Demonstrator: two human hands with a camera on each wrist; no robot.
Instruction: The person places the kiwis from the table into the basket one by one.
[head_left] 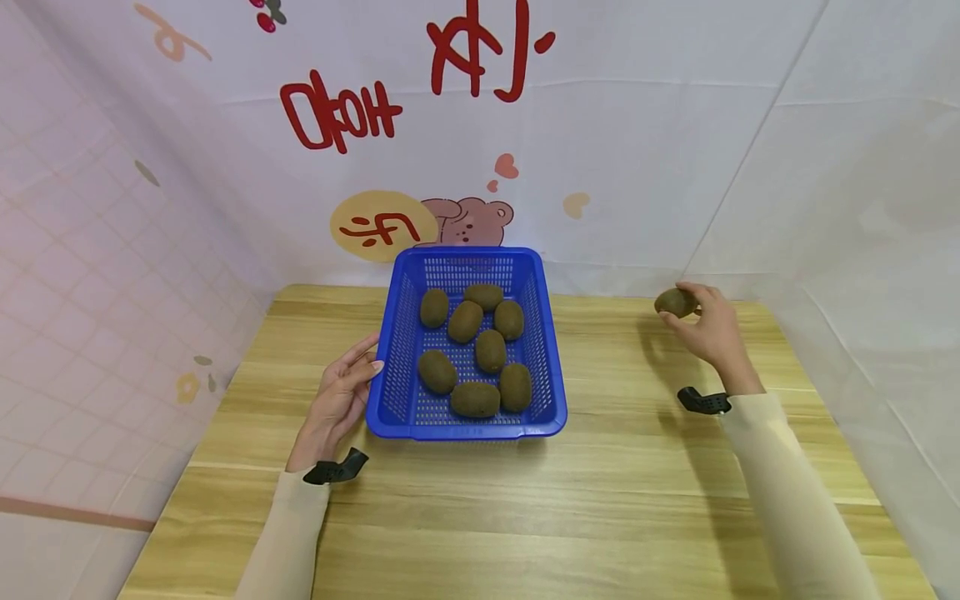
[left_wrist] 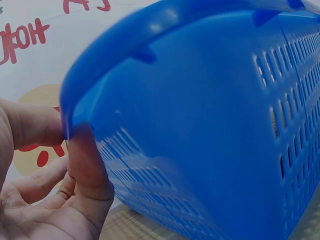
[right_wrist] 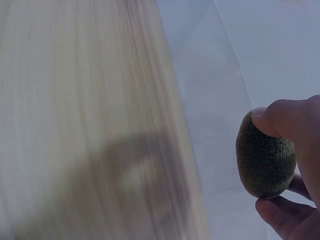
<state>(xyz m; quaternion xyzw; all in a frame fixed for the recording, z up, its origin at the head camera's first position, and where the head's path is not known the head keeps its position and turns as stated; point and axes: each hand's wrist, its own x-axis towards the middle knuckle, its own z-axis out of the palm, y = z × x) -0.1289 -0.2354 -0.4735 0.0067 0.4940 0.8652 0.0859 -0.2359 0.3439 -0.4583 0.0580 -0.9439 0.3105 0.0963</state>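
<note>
A blue plastic basket (head_left: 472, 432) with slotted walls holds several brown fuzzy kiwis, one kiwi (head_left: 476, 400) lying near its front wall. My left hand (head_left: 345, 398) pinches the basket's left rim; in the left wrist view the thumb and a finger (left_wrist: 89, 160) close on the blue rim (left_wrist: 125, 47). Off to the right, near the table's back edge, my right hand (head_left: 708, 329) grips a single kiwi (head_left: 675, 302) between thumb and fingers. The right wrist view shows that kiwi (right_wrist: 265, 160) held above the table level, its shadow on the wood.
The wooden table (head_left: 465, 517) runs back to a white cloth wall (head_left: 645, 150) printed with red characters and a pink bear (head_left: 472, 223). White sheets also stand along the left and right sides. A black wrist mount (head_left: 336, 468) sits on each sleeve.
</note>
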